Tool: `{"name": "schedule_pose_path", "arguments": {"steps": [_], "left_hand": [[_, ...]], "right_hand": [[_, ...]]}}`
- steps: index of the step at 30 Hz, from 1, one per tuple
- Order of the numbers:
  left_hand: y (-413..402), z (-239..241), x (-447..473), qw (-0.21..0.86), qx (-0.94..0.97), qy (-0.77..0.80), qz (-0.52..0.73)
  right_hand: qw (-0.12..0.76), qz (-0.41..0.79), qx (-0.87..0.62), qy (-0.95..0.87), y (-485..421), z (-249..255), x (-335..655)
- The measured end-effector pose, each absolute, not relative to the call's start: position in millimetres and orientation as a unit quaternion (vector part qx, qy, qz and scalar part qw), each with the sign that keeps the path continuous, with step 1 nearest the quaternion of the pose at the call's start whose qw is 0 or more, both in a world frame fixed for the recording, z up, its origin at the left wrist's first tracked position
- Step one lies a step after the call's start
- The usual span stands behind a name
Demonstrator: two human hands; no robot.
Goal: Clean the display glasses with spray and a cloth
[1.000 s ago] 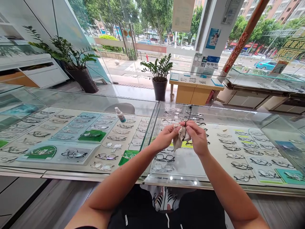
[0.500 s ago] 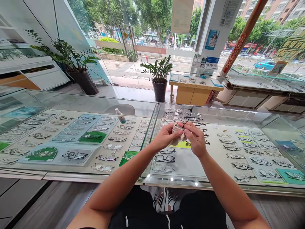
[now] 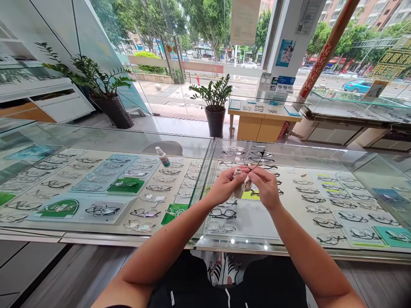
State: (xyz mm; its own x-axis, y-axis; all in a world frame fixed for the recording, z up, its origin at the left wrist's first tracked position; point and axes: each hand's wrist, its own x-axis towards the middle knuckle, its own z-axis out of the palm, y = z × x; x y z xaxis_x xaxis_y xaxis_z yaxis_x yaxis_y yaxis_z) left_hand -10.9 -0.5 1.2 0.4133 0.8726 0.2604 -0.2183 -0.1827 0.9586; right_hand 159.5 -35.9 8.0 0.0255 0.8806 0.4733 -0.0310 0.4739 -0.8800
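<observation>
Over the glass counter, my left hand [image 3: 225, 185] is closed on a pale cleaning cloth [image 3: 238, 191], bunched between its thumb and fingers. My right hand [image 3: 265, 185] pinches a pair of dark-rimmed eyeglasses [image 3: 262, 157] close to the cloth. One round lens rim of the eyeglasses sticks up above the fingers; their lower part is hidden by the cloth and fingers. Both hands nearly touch at the fingertips. To the left, a small white spray bottle [image 3: 162, 156] with a blue label stands upright on the glass top.
Inside the glass display counter [image 3: 205, 246] lie rows of eyeglasses [image 3: 222, 213], some on green or blue trays. Beyond it stand a potted plant [image 3: 215, 115] and a wooden display table [image 3: 261, 124]. A second plant [image 3: 112, 107] leans at the left.
The eyeglasses have turned and shifted slightly right, their rim sitting lower. The cloth now hangs lower between the hands, and the fingers have moved a little.
</observation>
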Motion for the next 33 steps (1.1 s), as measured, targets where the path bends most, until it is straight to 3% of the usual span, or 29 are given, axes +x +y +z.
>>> {"name": "schedule_pose_path", "arguments": {"steps": [4,10,15,20,33], "left_hand": [[-2.1,5.6,-13.9,0.547,0.663,0.268,0.436],[-2.8,10.6,-20.5,0.583,0.692,0.207,0.372],[-2.4,2.5,-18.6,0.594,0.653,0.234,0.407],[-5.8,3.8,-17.1,0.533,0.659,0.281,0.45],[-7.4,11.2,-24.7,0.536,0.693,0.253,0.411]], "right_hand": [[0.629,0.43,-0.364,-0.537,-32.0,5.1,161.7],[0.65,0.496,-0.349,-0.459,-28.8,8.3,162.6],[0.646,0.486,-0.354,-0.47,-29.8,9.5,160.5],[0.62,0.485,-0.351,-0.507,-30.4,6.2,161.1],[0.629,0.494,-0.347,-0.489,-28.7,6.5,164.4]]}}
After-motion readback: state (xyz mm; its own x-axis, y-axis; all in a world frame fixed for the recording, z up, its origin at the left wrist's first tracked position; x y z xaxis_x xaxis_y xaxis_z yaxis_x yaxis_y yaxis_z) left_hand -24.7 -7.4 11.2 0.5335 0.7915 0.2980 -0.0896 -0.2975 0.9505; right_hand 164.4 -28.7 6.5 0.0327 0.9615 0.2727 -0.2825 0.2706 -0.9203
